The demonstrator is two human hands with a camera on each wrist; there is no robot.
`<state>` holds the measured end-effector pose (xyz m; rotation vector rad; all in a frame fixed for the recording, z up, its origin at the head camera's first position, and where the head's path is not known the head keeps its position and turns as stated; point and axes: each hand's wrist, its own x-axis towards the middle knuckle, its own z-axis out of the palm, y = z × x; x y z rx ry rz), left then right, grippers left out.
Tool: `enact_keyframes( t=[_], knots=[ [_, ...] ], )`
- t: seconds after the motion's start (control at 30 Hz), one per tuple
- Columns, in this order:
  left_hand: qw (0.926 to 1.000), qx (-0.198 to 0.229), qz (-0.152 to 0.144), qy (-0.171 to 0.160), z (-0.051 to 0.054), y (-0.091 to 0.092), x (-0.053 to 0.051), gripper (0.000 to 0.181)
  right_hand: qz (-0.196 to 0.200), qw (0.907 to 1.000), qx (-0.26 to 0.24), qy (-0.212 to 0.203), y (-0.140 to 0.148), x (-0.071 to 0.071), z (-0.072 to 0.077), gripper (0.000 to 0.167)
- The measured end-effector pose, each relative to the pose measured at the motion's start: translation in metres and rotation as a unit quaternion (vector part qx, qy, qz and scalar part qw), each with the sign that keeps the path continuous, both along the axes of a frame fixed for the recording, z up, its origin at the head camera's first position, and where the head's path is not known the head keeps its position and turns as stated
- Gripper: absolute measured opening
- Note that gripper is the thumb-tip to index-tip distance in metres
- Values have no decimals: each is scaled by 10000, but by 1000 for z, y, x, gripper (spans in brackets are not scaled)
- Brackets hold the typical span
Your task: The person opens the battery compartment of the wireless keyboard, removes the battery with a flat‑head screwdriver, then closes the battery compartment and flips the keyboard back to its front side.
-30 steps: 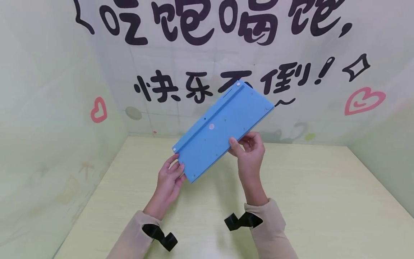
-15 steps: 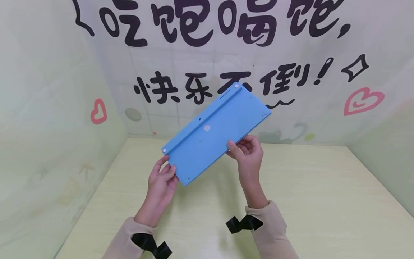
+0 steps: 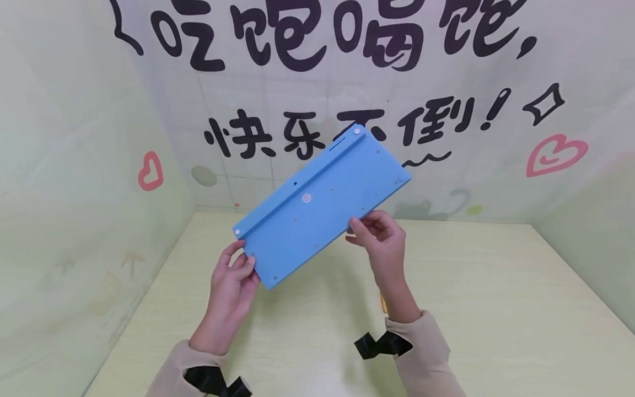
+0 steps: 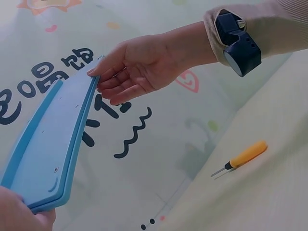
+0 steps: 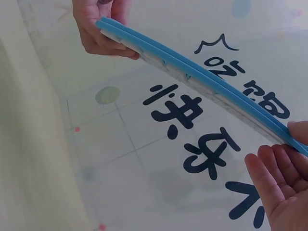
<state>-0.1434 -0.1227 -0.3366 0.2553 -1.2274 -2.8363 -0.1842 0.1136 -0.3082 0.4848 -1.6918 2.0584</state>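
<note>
A blue keyboard (image 3: 322,209) is held tilted above the table, its underside with small screw holes and round pads facing me. In the right wrist view, the white keys (image 5: 161,62) show along its far side. My left hand (image 3: 230,292) grips the lower left end, thumb on the underside and fingers around the short edge. My right hand (image 3: 384,248) pinches the long lower edge, its thumb (image 3: 358,225) on the underside. Behind my right wrist an orange-handled screwdriver (image 4: 248,154) lies on the table; the head view shows only a sliver of it.
The pale wooden table (image 3: 486,286) spreads below both hands. Printed cloth walls with black lettering (image 3: 305,132) and pink hearts (image 3: 150,171) rise at the back and sides. A black camera is strapped at each wrist, over the beige sleeves (image 3: 421,353).
The keyboard has shifted left and slightly down with my left hand. My right hand stays nearly in place, at the long edge. A sliver of the screwdriver now shows beside my right wrist.
</note>
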Motion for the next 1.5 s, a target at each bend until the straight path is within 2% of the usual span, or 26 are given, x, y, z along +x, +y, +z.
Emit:
enact_keyframes(
  t=[0.17,0.27,0.63,0.77,0.9,1.0,1.07,1.2,1.3,1.5],
  knots=[
    [10000,-42,-34,-74,1,-5,3,38,148,9991,397,36,8,1,0,11],
    [9999,-66,-3,-121,0,-9,5,38,181,9989,418,52,13,0,-1,10],
    [9991,-263,85,-320,-1,-23,7,39,-93,9998,-84,154,49,-9,-2,11],
    [9985,-347,106,-401,-1,-28,7,38,-182,9997,-79,129,62,-14,2,12],
    [9978,-499,101,-419,-1,-32,7,37,-153,9995,245,94,73,-20,10,13],
    [9972,-622,52,-422,-1,-35,7,37,82,9970,770,-83,81,-24,17,17],
    [9969,-640,20,-449,-2,-37,8,38,367,9917,1200,-283,85,-27,22,22],
    [9972,-615,-42,-429,-5,-42,9,38,878,9745,1952,-678,88,-30,29,33],
    [9968,-724,-80,-327,-8,-44,10,38,1027,9661,2217,-834,88,-32,31,36],
    [9950,-936,-105,-320,-15,-47,10,37,969,9605,2451,-892,84,-34,27,40]
  ],
)
